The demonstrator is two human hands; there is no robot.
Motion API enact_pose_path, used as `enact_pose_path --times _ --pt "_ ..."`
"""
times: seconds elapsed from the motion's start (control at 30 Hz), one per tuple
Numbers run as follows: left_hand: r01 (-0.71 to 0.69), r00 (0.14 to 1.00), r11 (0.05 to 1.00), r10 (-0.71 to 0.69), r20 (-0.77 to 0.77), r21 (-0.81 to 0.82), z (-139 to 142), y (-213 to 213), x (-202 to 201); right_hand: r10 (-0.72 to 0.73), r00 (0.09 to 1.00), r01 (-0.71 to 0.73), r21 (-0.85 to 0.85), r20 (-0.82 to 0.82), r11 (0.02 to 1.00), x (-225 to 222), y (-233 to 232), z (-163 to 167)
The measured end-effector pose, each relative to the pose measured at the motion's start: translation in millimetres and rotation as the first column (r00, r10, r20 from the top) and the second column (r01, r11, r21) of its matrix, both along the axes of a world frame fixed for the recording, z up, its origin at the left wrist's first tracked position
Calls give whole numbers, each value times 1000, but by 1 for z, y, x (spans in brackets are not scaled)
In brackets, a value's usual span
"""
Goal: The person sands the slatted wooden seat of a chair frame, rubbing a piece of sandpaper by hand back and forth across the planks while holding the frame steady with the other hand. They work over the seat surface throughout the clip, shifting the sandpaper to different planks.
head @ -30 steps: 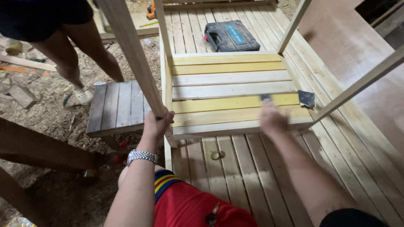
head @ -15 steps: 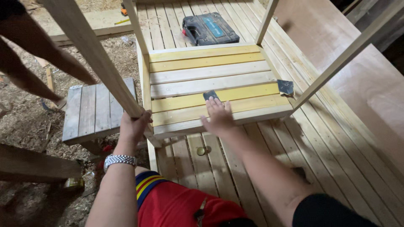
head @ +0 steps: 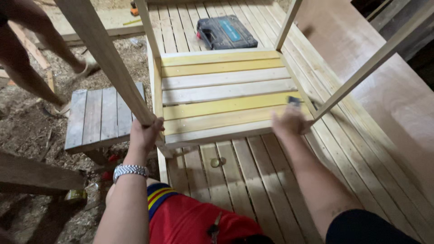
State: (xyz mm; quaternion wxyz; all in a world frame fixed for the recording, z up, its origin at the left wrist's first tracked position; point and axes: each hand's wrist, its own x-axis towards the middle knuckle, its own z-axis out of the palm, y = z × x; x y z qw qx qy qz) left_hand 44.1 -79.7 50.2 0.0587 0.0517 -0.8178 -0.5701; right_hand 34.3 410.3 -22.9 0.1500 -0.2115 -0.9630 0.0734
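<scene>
A person's left hand (head: 145, 133) grips the lower end of a slanting wooden post (head: 103, 58) at the near left corner of a slatted frame (head: 221, 95) of yellow and pale boards. The right hand (head: 288, 121) (blurred; whether it is closed cannot be told) rests on the frame's near right corner, at a small dark pad (head: 294, 100). A tool case (head: 226, 32) lies beyond on the plank floor (head: 253, 171).

The left hand (head: 145, 133) grips a slanting post (head: 105, 58) at the near left corner of a slatted panel (head: 221, 95). The right hand (head: 289, 123), blurred, rests on a dark pad (head: 294, 100) near the panel's right edge. A tool case (head: 226, 32) lies far beyond.
</scene>
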Motion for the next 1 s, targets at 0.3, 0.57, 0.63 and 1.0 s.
enact_pose_path --times 0.3,0.57,0.63,1.0 --pt "39 999 998 -38 -23 41 1 -1 0 565 808 -529 220 -164 820 41 -128 5" --pt "51 997 994 -45 -66 98 -10 0 -6 261 960 -249 116 -102 962 46 50 19" --pt "47 997 993 -39 -69 110 -11 1 -6 145 988 -133 196 -47 972 41 47 9" --pt "36 999 997 -37 14 63 4 3 -2 668 738 -604 350 -94 716 67 -147 -17"
